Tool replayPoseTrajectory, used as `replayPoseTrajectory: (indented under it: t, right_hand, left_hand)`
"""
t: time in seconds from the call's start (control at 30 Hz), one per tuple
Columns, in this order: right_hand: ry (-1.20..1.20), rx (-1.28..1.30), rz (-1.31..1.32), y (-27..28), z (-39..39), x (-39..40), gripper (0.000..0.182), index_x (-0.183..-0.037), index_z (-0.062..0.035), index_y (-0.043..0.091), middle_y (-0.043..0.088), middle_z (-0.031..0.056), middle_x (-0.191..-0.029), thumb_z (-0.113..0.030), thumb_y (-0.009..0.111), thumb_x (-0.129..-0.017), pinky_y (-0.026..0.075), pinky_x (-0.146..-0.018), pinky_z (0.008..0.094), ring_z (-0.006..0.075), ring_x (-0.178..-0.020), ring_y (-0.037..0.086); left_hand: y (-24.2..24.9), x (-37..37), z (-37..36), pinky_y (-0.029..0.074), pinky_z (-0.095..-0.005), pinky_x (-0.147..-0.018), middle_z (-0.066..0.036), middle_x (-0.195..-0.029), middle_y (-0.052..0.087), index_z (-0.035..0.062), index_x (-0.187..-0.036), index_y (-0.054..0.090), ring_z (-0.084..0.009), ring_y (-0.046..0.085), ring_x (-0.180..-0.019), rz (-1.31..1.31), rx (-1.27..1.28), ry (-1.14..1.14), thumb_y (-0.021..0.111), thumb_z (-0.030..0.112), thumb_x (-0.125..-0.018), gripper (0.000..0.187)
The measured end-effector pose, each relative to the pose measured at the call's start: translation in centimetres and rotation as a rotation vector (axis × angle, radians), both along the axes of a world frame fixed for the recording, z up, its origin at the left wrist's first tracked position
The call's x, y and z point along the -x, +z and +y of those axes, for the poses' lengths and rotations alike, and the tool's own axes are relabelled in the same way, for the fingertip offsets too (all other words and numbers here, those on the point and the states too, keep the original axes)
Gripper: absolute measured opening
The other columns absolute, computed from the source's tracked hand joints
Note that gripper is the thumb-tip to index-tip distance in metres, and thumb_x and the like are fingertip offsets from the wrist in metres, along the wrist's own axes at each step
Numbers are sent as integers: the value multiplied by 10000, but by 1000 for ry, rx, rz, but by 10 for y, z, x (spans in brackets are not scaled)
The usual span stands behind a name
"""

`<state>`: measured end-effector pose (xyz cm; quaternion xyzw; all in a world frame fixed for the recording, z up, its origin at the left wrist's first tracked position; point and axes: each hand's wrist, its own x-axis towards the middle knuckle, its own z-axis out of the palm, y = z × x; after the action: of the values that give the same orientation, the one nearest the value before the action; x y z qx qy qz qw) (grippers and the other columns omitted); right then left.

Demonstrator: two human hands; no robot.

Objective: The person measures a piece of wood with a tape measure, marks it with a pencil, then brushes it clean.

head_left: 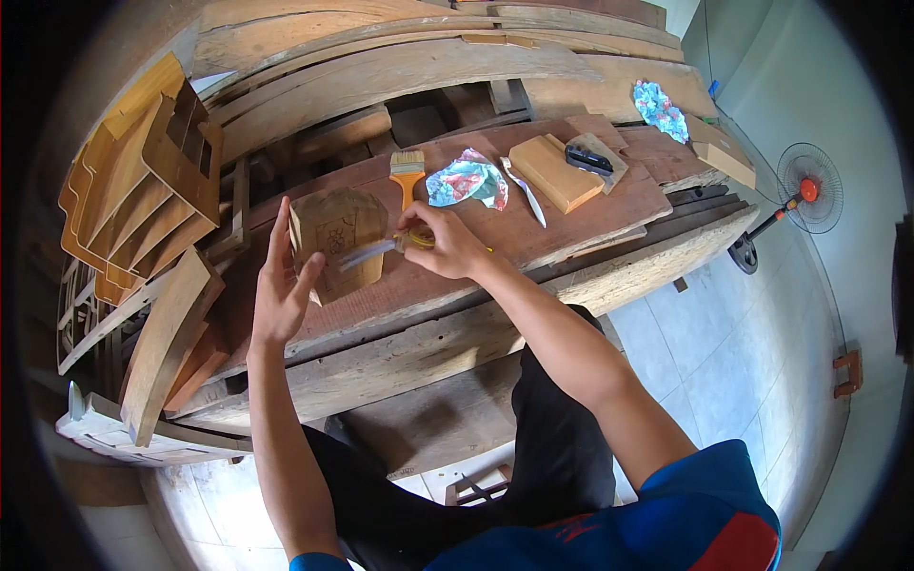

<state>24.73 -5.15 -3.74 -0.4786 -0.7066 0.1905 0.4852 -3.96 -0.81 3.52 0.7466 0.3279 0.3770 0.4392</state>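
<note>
A wooden block (357, 214) with a dark drawn or carved design on its face rests on the reddish-brown plank. Against the block's left side is my left hand (283, 290), its fingers stretched up and thumb apart. My right hand (438, 243) is wrapped round the yellowish handle of a tool (367, 254), whose pale, blurred shaft points left across the block's face. Just above my right hand lies an orange-handled paintbrush (407, 173). To its right is a crumpled blue and red cloth (468, 179).
Right of the cloth lie a white-handled brush (524, 192), a tan block (555, 171) and a black object (588, 160). A wooden shelf unit (148, 190) and leaning boards (167, 347) stand left. Another crumpled cloth (659, 112) and a fan (809, 188) are at right.
</note>
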Motion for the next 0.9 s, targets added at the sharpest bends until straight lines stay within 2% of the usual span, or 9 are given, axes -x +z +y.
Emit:
replayPoseTrajectory:
  t: [0.13, 0.27, 0.3, 0.4, 0.47, 0.53, 0.57, 0.77, 0.9]
  right_hand:
    - [-91, 92, 219, 1, -2, -5, 435, -1119, 28, 608, 703, 155, -1020, -338, 731, -920, 519, -887, 363, 237, -978, 698]
    - [-153, 411, 769, 11, -3, -7, 528, -1157, 17, 632, 712, 112, -1041, -487, 638, -1002, 628, -691, 373, 175, -961, 698]
    - [-129, 418, 901, 12, -2, -7, 558, -1155, 15, 634, 703, 93, -1011, -525, 590, -1021, 651, -595, 374, 170, -901, 712]
    - [56, 500, 1091, 15, -5, -10, 567, -1159, 21, 629, 686, 99, -1024, -527, 592, -1019, 662, -636, 389, 197, -860, 728]
    - [131, 529, 999, 9, -2, -9, 419, -1217, 14, 542, 664, 140, -1048, -336, 632, -1004, 666, -652, 433, 253, -879, 740]
    - [153, 545, 890, 9, -8, -1, 366, -1230, -2, 495, 657, 166, -1066, -240, 634, -989, 663, -667, 462, 292, -930, 745]
    - [195, 598, 863, 10, -9, 0, 404, -1261, -9, 408, 628, 192, -1109, -111, 640, -947, 666, -665, 468, 314, -942, 743]
    - [222, 491, 712, 27, -20, 8, 411, -1254, 12, 482, 654, 159, -1095, -128, 690, -928, 669, -644, 400, 264, -942, 747]
    - [207, 452, 667, 30, -22, 5, 399, -1245, -2, 554, 675, 114, -1046, -199, 732, -947, 620, -559, 307, 201, -890, 740]
  left_hand:
    - [-16, 1, 14, 475, -393, -1079, -164, -1426, 589, 202, -1686, 143, -222, 614, -1232, -45, -79, 75, 628, 98, -1005, 843]
    - [-24, 4, 19, 529, -380, -1001, -148, -1303, 651, 210, -1685, 133, -211, 660, -1148, 45, -113, 123, 679, 153, -1005, 874]
    - [-21, 1, 15, 551, -372, -952, -151, -1253, 671, 195, -1675, 161, -217, 683, -1087, 50, -152, 165, 686, 162, -998, 857]
    - [-15, -13, 2, 598, -352, -844, -154, -1141, 710, 159, -1646, 238, -230, 729, -944, 33, -205, 269, 716, 196, -978, 823]
    - [-15, -17, 0, 603, -347, -822, -153, -1117, 709, 149, -1627, 279, -230, 727, -899, -21, -157, 309, 745, 227, -963, 815]
    - [-11, -16, 1, 608, -339, -822, -159, -1171, 689, 146, -1608, 313, -234, 718, -969, -31, -87, 304, 758, 241, -955, 796]
    - [-10, -15, 2, 611, -336, -822, -162, -1197, 679, 145, -1598, 330, -236, 714, -1004, -34, -52, 302, 765, 248, -950, 787]
    - [-9, -18, 2, 558, -427, -1006, -185, -1361, 597, 95, -1439, 470, -279, 615, -1251, 221, -709, 512, 749, 186, -953, 568]
    - [-10, -19, 1, 500, -456, -1067, -160, -1349, 612, 57, -1353, 521, -307, 600, -1263, -62, -442, 300, 791, 199, -918, 532]
